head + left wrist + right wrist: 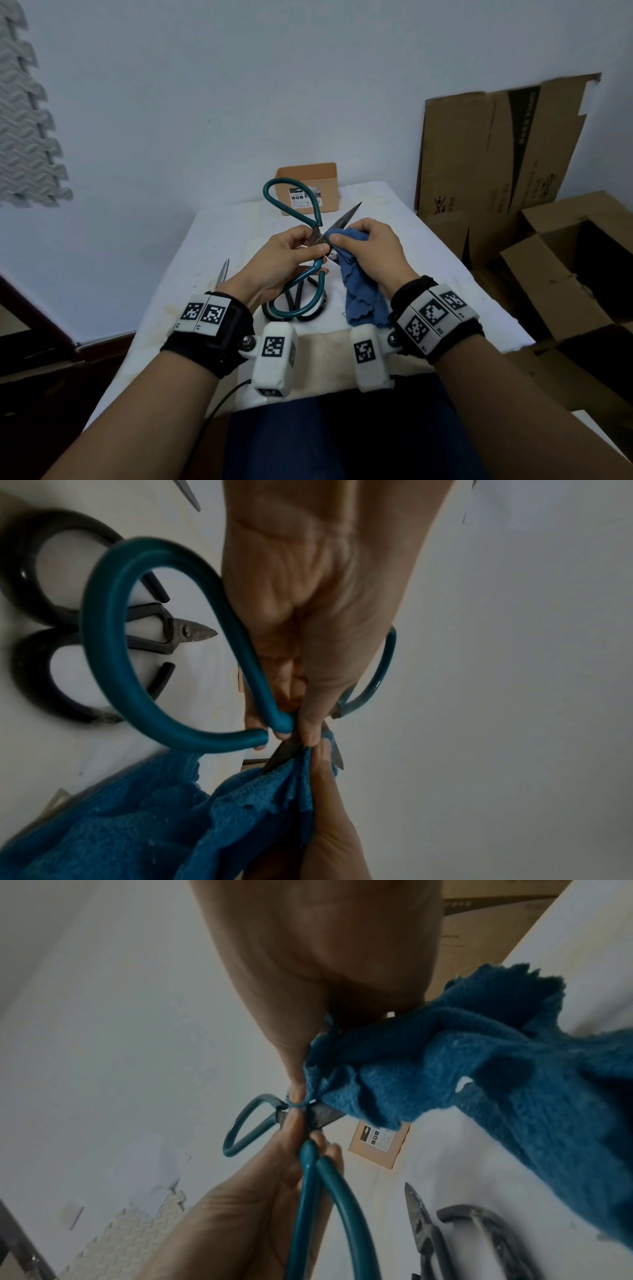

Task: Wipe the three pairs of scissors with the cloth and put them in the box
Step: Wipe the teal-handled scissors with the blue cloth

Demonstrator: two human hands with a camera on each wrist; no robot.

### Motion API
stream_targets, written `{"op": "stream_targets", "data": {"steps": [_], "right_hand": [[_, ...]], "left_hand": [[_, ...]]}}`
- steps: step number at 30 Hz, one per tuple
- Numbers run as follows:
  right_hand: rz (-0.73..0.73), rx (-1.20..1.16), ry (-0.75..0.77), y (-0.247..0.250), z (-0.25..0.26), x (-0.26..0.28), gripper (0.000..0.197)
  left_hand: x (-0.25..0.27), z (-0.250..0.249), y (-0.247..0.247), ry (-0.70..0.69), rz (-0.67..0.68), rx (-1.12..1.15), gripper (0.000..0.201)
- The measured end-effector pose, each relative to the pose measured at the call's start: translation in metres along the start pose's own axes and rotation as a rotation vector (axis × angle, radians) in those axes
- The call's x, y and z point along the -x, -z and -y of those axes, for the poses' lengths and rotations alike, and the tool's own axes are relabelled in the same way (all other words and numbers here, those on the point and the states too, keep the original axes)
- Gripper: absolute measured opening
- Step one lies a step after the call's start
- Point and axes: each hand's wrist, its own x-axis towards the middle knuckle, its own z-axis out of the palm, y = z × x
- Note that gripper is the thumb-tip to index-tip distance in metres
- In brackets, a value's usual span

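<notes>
My left hand (pixel 291 253) pinches the teal-handled scissors (pixel 284 195) at the pivot, held above the table with the blades spread apart. My right hand (pixel 370 250) grips a blue cloth (pixel 359 291) wrapped around one blade, whose tip (pixel 352 210) sticks out toward the box. In the left wrist view the teal handle loop (pixel 143 642) curves beside my palm. Black-handled scissors (pixel 51 620) lie on the table below my hands. A third pair shows only its steel blades (pixel 222 274) at my left wrist. The small tan box (pixel 329 185) stands at the table's far edge.
The table (pixel 428 260) has a white, stained cover. Flattened and open cardboard boxes (pixel 496 154) stand to the right of the table. A grey foam mat (pixel 24 120) hangs on the left wall.
</notes>
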Motion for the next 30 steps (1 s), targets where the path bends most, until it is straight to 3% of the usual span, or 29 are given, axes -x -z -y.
{"op": "stream_targets", "data": {"steps": [16,22,30], "right_hand": [[-0.104,-0.051,-0.012,0.005,-0.005,-0.006,0.025],[-0.239,-0.111,-0.042,0.011,-0.005,-0.008,0.031],[-0.106,-0.107,-0.038,0.004,-0.003,-0.004,0.030]], "left_hand": [[0.004,0.000,0.001,0.032,0.081,0.015,0.009],[0.006,0.001,0.007,0.079,0.074,0.021,0.010],[0.005,-0.002,0.006,0.049,0.019,-0.028,0.004]]}}
